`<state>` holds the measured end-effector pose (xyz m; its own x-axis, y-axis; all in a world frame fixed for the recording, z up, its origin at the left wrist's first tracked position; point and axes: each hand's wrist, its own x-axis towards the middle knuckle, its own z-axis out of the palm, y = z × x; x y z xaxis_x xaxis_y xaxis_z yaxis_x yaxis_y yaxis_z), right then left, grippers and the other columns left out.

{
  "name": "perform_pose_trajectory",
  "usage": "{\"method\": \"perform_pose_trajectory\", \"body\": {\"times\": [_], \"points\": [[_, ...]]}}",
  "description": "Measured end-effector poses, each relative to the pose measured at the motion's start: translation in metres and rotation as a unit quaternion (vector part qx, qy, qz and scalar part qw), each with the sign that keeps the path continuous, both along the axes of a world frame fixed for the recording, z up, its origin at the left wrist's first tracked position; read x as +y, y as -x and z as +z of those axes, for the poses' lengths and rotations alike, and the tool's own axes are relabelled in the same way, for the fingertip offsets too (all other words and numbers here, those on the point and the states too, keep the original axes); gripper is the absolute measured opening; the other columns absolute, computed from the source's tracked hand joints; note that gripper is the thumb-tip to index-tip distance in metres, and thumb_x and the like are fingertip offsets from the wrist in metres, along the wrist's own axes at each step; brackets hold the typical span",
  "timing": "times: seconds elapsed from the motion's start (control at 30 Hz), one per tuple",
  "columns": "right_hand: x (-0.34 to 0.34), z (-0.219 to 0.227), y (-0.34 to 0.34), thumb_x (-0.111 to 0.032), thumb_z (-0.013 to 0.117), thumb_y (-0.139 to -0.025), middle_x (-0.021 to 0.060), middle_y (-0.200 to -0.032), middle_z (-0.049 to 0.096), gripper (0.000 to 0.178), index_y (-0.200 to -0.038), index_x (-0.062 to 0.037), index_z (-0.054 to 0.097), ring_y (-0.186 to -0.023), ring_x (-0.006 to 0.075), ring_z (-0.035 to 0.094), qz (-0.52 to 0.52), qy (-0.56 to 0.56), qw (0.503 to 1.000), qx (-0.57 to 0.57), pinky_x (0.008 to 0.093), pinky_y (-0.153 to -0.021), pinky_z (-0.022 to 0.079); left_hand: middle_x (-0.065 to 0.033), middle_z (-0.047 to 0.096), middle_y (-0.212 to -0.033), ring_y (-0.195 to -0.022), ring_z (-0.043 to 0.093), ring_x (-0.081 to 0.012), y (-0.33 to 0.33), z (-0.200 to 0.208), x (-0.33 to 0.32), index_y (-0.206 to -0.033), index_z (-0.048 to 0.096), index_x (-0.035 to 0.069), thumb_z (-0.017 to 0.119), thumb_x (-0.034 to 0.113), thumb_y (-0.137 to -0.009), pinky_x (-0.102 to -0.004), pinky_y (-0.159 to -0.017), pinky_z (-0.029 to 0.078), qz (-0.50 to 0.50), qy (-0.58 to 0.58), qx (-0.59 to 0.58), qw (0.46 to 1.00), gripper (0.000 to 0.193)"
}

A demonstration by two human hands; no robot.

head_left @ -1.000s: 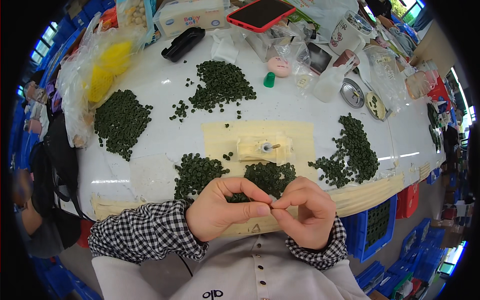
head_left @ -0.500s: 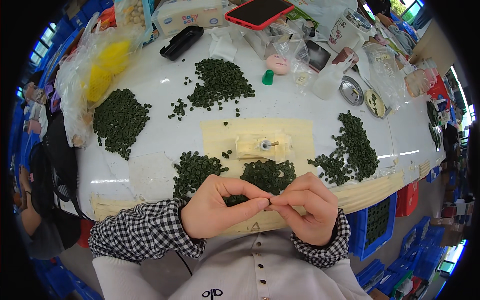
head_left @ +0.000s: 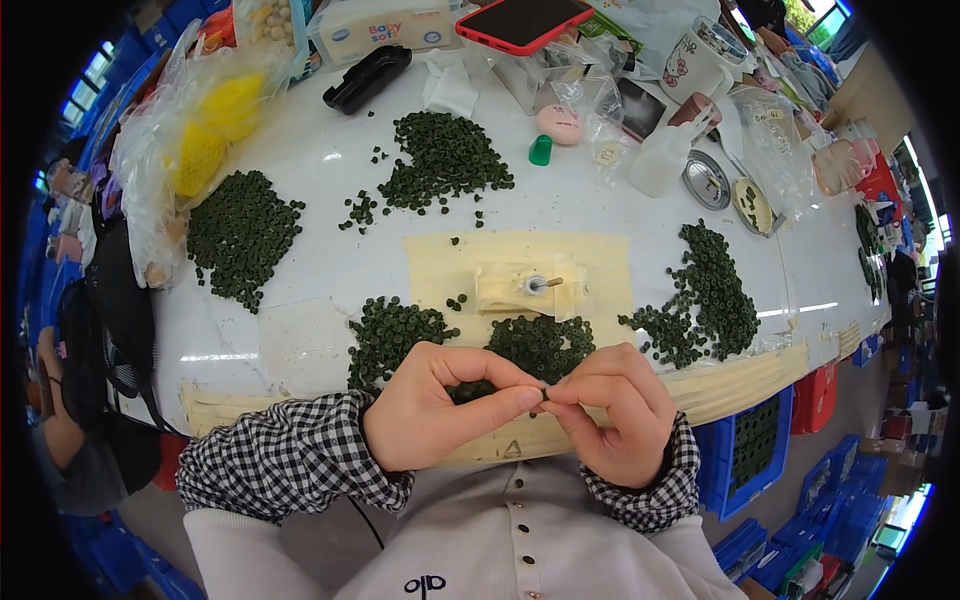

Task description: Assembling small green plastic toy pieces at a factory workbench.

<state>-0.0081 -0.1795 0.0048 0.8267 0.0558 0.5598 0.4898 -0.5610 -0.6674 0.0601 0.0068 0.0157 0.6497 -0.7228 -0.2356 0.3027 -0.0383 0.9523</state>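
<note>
Just over the table's front edge, my left hand [head_left: 420, 412] and my right hand [head_left: 622, 412] meet with their fingertips pinched together. Between them is a tiny dark green piece [head_left: 544, 394], mostly covered by the fingers. Similar small round dark green parts lie beyond the hands in a near-left pile [head_left: 395, 338] and a near-middle pile [head_left: 540, 343], the latter partly hidden by my fingers. Past these piles, a taped-down block [head_left: 500, 288] carries a short metal pin [head_left: 548, 284] pointing to the right.
More green parts form a right pile [head_left: 718, 300], a far pile [head_left: 445, 160] and a far-left pile [head_left: 240, 240]. Along the back are a red-edged phone [head_left: 525, 22], a white mug [head_left: 698, 65] and plastic bags [head_left: 150, 170]. A blue crate [head_left: 707, 465] sits below the right edge.
Both hands keep their pinch at nearly the same spot; the right fingertips have shifted slightly. The whole view has moved a little, and the piles look undisturbed.
</note>
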Motion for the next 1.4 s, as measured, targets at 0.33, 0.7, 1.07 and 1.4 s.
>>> {"method": "perform_pose_trajectory", "body": {"times": [0.33, 0.7, 1.07, 1.4], "points": [[0.0, 0.002, 0.002, 0.009, 0.069, -0.07, 0.0103, -0.081, 0.063, 0.017, -0.083, 0.0, 0.063, -0.071, 0.0201, 0.061, 0.041, -0.134, 0.984, 0.106, 0.0272, -0.062, 0.049, -0.005, 0.069, -0.084, -0.075, 0.058, -0.0046, 0.004, -0.004, 0.0, -0.094, 0.068, -0.003, 0.064, 0.007, -0.085, -0.0197, -0.067, 0.047, 0.023, 0.01, -0.041, 0.999, 0.014], [0.007, -0.001, 0.003, 0.009, 0.069, -0.069, 0.0104, -0.08, 0.063, 0.018, -0.084, 0.0, 0.063, -0.069, 0.0203, 0.062, 0.028, -0.135, 0.987, 0.083, 0.0274, -0.061, 0.049, -0.0032, 0.067, -0.08, -0.071, 0.055, -0.0038, 0.006, -0.009, 0.001, -0.089, 0.068, -0.002, 0.064, 0.007, -0.085, -0.02, -0.065, 0.045, 0.038, 0.01, -0.037, 0.999, 0.011], [0.009, -0.003, 0.002, 0.006, 0.075, -0.067, 0.0097, -0.081, 0.063, 0.02, -0.083, -0.0007, 0.065, -0.07, 0.0213, 0.062, -0.02, -0.057, 0.998, 0.013, 0.028, -0.058, 0.05, -0.0067, 0.069, -0.085, -0.078, 0.06, -0.0074, 0.007, -0.008, 0.001, -0.091, 0.068, -0.003, 0.064, 0.007, -0.085, -0.0219, -0.072, 0.048, 0.051, 0.011, -0.058, 0.997, 0.012], [-0.002, 0.002, 0.003, 0.006, 0.074, -0.068, 0.0097, -0.082, 0.064, 0.02, -0.085, -0.0017, 0.066, -0.072, 0.0206, 0.063, 0.043, -0.082, 0.993, 0.073, 0.0275, -0.059, 0.051, -0.0042, 0.068, -0.082, -0.075, 0.058, -0.0058, 0.001, -0.01, 0.002, -0.088, 0.069, -0.001, 0.067, 0.007, -0.084, -0.0208, -0.067, 0.046, 0.003, 0.019, 0.012, 1.0, 0.009]]}}
